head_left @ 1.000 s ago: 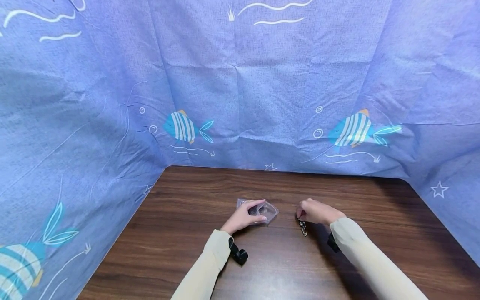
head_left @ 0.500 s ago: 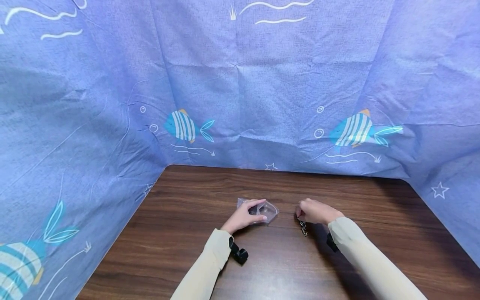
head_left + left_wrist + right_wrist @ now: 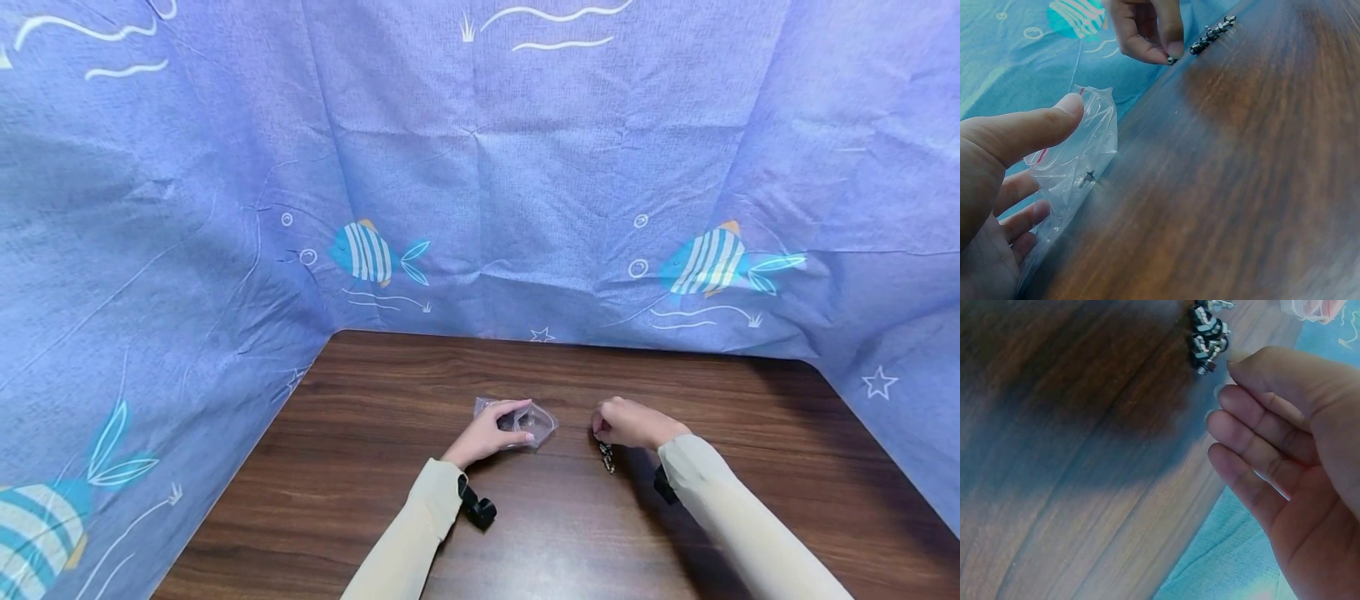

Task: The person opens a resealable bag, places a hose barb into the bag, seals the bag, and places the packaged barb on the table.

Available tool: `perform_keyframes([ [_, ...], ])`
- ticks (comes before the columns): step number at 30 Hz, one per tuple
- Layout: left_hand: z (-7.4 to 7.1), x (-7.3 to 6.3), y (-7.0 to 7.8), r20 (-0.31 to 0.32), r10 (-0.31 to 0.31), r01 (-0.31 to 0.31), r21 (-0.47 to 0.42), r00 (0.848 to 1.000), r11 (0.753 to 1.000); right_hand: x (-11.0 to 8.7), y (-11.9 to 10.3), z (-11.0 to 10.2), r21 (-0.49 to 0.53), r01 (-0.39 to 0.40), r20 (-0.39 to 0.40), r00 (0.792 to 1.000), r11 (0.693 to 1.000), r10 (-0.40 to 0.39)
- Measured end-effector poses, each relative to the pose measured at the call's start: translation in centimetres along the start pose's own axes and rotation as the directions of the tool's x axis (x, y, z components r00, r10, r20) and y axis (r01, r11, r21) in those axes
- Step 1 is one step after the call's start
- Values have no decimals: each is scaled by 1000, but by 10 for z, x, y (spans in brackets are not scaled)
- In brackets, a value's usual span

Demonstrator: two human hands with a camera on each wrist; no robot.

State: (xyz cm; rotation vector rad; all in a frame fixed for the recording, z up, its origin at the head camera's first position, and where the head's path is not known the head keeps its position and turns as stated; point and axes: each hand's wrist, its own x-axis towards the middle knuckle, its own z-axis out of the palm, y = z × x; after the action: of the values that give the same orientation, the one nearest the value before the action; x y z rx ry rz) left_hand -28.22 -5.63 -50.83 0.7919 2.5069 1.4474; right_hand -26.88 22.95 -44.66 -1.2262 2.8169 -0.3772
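Observation:
A clear zip bag [image 3: 540, 423] with a red seal line stands partly open on the table, and my left hand [image 3: 483, 435] holds it between thumb and fingers. One small metal piece [image 3: 1088, 178] shows inside the bag in the left wrist view. To the right, my right hand [image 3: 632, 422] is lowered at the tabletop. Its thumb and forefinger pinch a tiny metal piece [image 3: 1171, 60]. Right beside those fingertips lies a small heap of black and silver metal pieces [image 3: 1209, 337]; I cannot tell their exact kind.
The brown wood-grain table [image 3: 375, 483] spreads around both hands. A blue cloth [image 3: 540, 192] printed with fish hangs behind its far edge and along the sides. Black straps circle both wrists, and a black camera mount [image 3: 477, 508] sits under the left wrist.

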Motion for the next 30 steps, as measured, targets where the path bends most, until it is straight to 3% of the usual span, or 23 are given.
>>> perform_keyframes([
  [13,0,-1,2,-4,-8,8,11,1000,1000,8,-2,-9,-36,7,-46,999,999,-8],
  [30,0,-1,3,-11,32,-32,-4,999,999,22,-13,-18,-42,3,-93,996,999,-7],
])
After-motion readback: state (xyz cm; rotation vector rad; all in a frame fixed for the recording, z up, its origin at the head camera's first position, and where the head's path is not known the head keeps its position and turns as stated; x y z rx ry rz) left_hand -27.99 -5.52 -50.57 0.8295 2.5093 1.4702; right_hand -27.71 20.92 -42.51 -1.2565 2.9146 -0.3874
